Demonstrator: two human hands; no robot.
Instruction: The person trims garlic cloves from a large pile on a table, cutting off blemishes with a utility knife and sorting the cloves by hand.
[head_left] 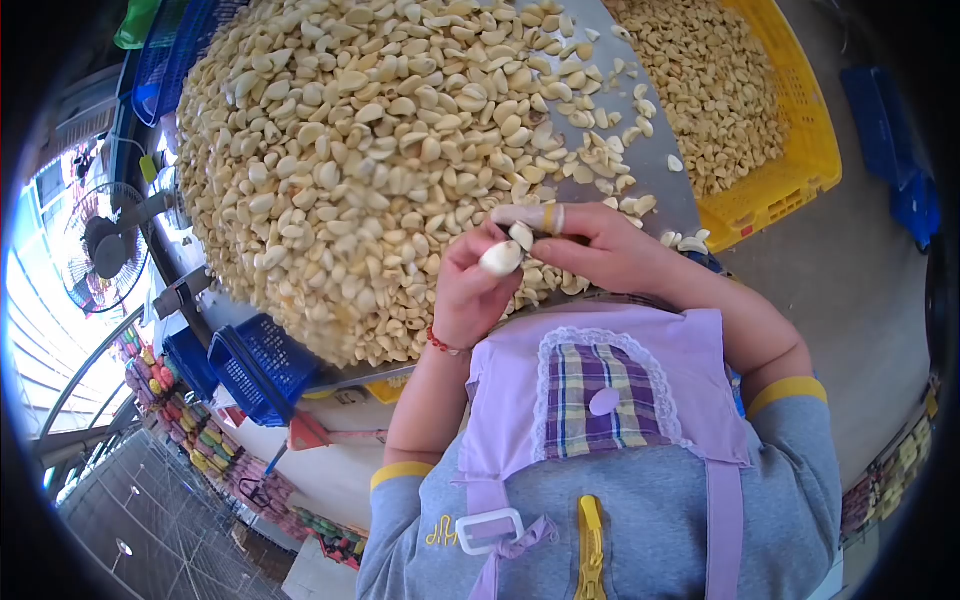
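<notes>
My left hand [474, 288], with a red beaded bracelet at the wrist, has its fingers closed in a pinch around a pale garlic clove [521, 236]. Just below that lies a bright white rounded shape [501, 259] at the left fingertips; whether it is another clove or a finger cover I cannot tell. My right hand [590, 240] meets the left from the other side, index finger and thumb closed around a small dark gap. A whitish cover with a yellowish band wraps its index finger. Both hands are over the near edge of a big heap of peeled cloves [370, 150].
The heap lies on a metal table [655, 150], with loose cloves scattered at its right. Beyond it stands a yellow crate [815, 130] full of pale pieces. Blue baskets [262, 365] stand at lower left, a fan [105, 247] at far left, and blue containers [885, 130] at far right.
</notes>
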